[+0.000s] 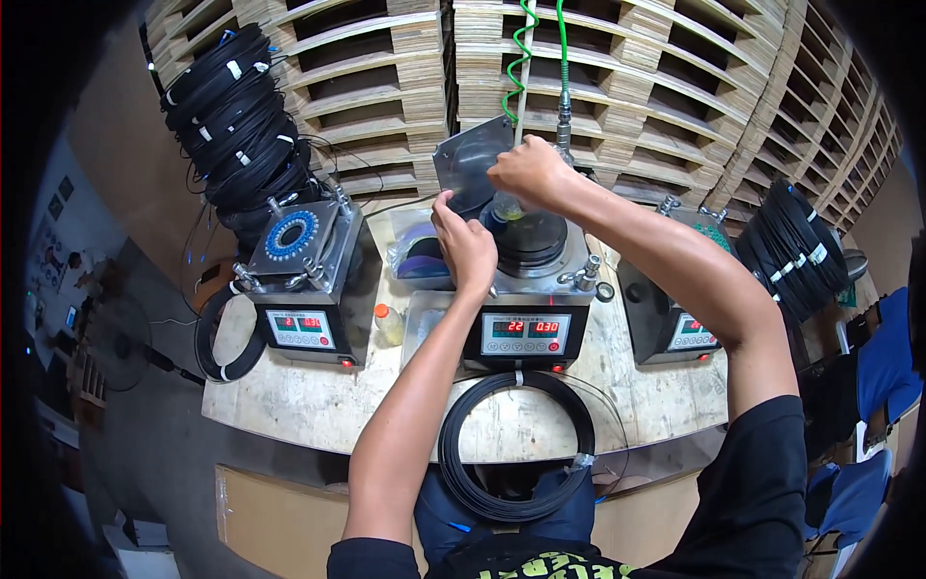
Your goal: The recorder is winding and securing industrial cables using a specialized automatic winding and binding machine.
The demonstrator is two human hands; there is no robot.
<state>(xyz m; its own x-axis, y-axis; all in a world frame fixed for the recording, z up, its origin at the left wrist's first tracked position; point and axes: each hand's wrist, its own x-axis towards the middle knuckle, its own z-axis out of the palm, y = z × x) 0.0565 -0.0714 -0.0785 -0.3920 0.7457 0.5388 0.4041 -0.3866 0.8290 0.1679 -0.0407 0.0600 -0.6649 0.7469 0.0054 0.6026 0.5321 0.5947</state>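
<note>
My left hand [466, 249] rests on the top left of the middle grey machine [526, 333], fingers curled beside its round black disc [533, 238]. My right hand [527, 172] is above the disc, closed on a small yellowish bottle [504, 206] whose tip points down toward the disc. A grey metal plate [466, 159] stands tilted behind both hands. A coil of black cable [516, 446] lies on the bench edge in front of the machine.
A similar machine [307, 280] with a blue-ringed round fixture stands to the left, another [675, 323] to the right. Bundled black cable coils hang at upper left [236, 116] and right [793, 249]. Stacked wooden pallets [617, 77] fill the back. A green coiled hose [517, 58] hangs down.
</note>
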